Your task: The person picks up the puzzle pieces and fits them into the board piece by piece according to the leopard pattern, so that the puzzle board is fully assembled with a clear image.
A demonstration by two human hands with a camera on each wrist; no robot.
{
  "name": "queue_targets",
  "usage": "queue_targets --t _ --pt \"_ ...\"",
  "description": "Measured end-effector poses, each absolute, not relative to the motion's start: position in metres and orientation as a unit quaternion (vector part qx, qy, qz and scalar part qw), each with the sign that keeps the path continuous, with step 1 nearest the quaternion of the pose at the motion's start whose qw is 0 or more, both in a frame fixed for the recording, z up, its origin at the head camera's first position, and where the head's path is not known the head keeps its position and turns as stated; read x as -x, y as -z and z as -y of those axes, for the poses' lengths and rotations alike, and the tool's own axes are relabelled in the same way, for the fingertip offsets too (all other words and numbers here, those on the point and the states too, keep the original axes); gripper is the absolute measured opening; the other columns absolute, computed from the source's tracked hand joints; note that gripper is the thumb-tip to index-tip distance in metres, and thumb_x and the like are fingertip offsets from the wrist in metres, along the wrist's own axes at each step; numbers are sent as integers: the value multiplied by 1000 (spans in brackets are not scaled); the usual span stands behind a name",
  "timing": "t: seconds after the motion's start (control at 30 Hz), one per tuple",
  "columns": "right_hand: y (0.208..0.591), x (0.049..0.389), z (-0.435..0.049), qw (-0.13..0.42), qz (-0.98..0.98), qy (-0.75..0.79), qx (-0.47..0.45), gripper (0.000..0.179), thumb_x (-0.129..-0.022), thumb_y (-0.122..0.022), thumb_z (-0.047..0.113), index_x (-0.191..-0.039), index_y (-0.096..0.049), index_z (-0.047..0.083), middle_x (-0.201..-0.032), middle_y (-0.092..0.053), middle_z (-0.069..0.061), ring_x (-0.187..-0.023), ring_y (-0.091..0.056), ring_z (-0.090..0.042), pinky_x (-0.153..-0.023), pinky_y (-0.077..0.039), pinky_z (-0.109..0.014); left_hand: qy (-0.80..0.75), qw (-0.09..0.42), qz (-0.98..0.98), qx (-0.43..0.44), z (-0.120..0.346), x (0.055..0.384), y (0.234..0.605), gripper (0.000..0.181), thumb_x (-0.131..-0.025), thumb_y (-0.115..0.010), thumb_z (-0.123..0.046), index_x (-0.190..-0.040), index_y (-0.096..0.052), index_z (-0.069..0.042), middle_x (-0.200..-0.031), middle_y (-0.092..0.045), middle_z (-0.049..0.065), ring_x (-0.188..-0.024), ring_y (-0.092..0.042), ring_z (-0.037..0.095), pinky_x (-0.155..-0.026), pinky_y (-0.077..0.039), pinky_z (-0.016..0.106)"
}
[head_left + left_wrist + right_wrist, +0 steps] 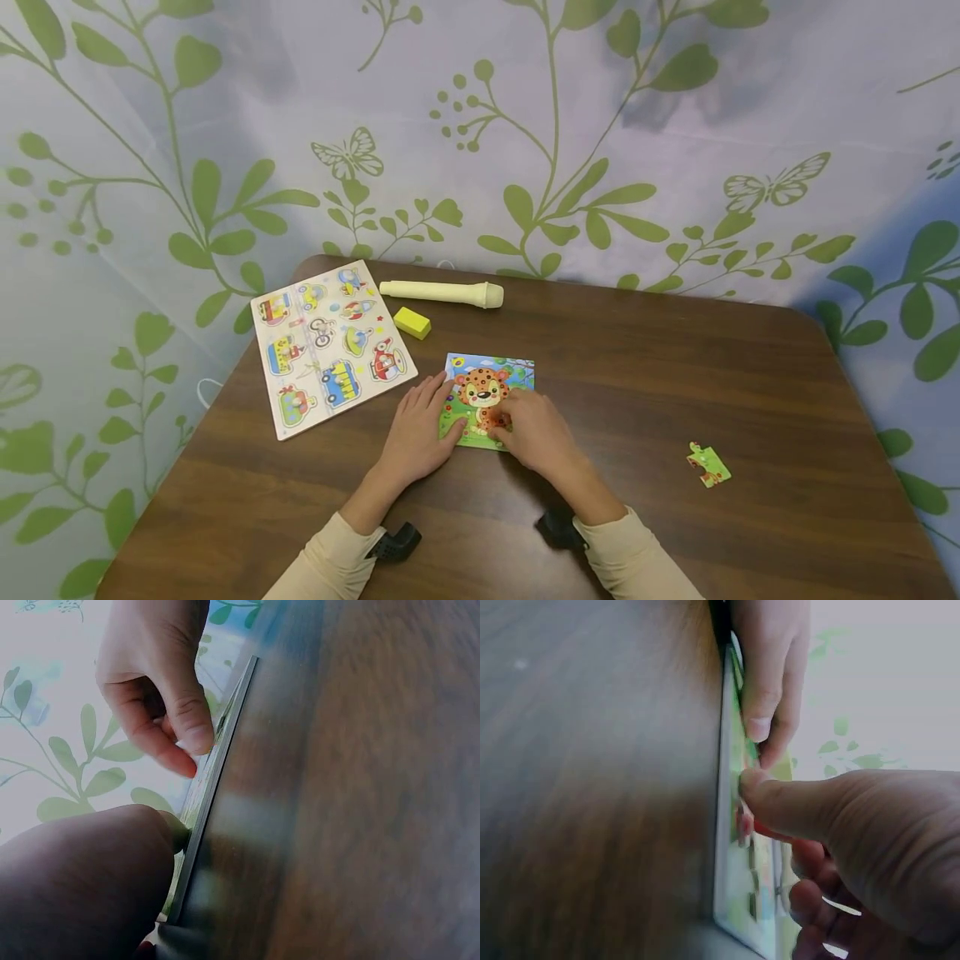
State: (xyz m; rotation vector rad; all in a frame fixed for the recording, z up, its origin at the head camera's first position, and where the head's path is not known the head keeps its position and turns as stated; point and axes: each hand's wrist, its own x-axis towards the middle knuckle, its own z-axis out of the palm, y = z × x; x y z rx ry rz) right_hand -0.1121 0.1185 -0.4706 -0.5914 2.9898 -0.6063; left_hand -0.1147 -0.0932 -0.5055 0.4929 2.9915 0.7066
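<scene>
A small jigsaw puzzle (pixel 483 387) with a cartoon leopard lies on the table in the head view, a hand on either side. My left hand (pixel 422 429) rests along its left edge with fingers extended, the thumb on its lower left part. The right hand (pixel 536 429) bends over the lower right part, where thumb and curled fingers pinch a jigsaw piece, mostly hidden, low against the board. In the right wrist view the right thumb (pixel 780 799) is right at the puzzle's surface. A loose green jigsaw piece (pixel 708 465) lies apart to the right.
At the back left lies a wooden peg puzzle board (pixel 307 396) with vehicle pictures. Beside it are a yellow block (pixel 412 322) and a cream microphone-shaped stick (pixel 442 292). The brown table (pixel 645 375) meets a leaf-patterned curtain (pixel 525 108) behind.
</scene>
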Motion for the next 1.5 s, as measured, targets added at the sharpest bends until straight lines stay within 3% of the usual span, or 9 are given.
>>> queue_targets --t 0.17,0.27,0.47,0.63,0.8,0.97,1.1,1.27,1.5 --pt "469 111 -131 6 -960 202 192 24 -82 -86 34 -97 -81 17 -73 -55 8 -69 -47 -9 -63 -41 -28 -231 8 -960 -156 93 113 505 66 -98 -64 -42 -152 -47 -10 -161 -41 13 -149 -38 37 -124 -27 57" --pt "464 107 -155 3 -959 220 177 26 -85 -84 34 -103 -81 15 -75 -54 9 -71 -47 -8 -66 -43 -28 -233 9 -961 -152 93 113 504 66 -97 -64 -42 -152 -47 -9 -162 -40 13 -150 -37 36 -124 -26 57" --pt "460 78 -252 -8 -969 224 102 36 -85 -84 30 -113 -77 8 -84 -59 6 -74 -51 -10 -66 -45 -29 -234 17 -961 -143 92 113 503 67 -97 -64 -42 -153 -46 -9 -162 -39 13 -151 -36 36 -124 -26 57" --pt "460 40 -339 -24 -976 207 54 44 -80 -87 23 -118 -75 6 -85 -60 2 -70 -47 -5 -58 -40 -23 -231 17 -963 -140 94 114 502 67 -97 -64 -43 -153 -46 -9 -163 -39 12 -151 -35 35 -125 -25 56" --pt "461 28 -390 26 -976 206 56 56 -79 -87 19 -131 -68 11 -92 -57 2 -71 -40 0 -58 -32 -22 -233 17 -963 -134 96 115 499 67 -97 -65 -43 -153 -47 -10 -163 -39 12 -152 -34 35 -125 -24 57" --pt "466 39 -413 78 -963 233 109 65 -80 -86 20 -140 -62 12 -97 -56 5 -78 -40 1 -62 -33 -21 -246 17 -959 -137 95 117 501 67 -97 -65 -41 -152 -47 -10 -163 -39 12 -152 -34 36 -125 -24 57" --pt "470 42 -422 89 -959 238 129 60 -78 -87 23 -134 -67 12 -93 -54 11 -76 -39 3 -62 -31 -21 -247 20 -958 -148 91 116 503 67 -98 -64 -42 -153 -46 -10 -163 -39 13 -151 -35 36 -124 -25 57" --pt "476 34 -424 68 -964 233 110 47 -78 -88 26 -121 -73 15 -91 -54 14 -75 -41 5 -61 -35 -20 -237 7 -959 -153 89 114 502 66 -98 -65 -42 -152 -47 -10 -161 -42 13 -150 -38 37 -123 -27 58" --pt "481 25 -413 33 -969 235 71 39 -78 -89 25 -110 -72 11 -88 -53 7 -74 -42 5 -61 -37 -20 -230 5 -960 -158 89 113 502 66 -98 -65 -43 -152 -47 -11 -161 -42 13 -150 -37 36 -123 -28 58"
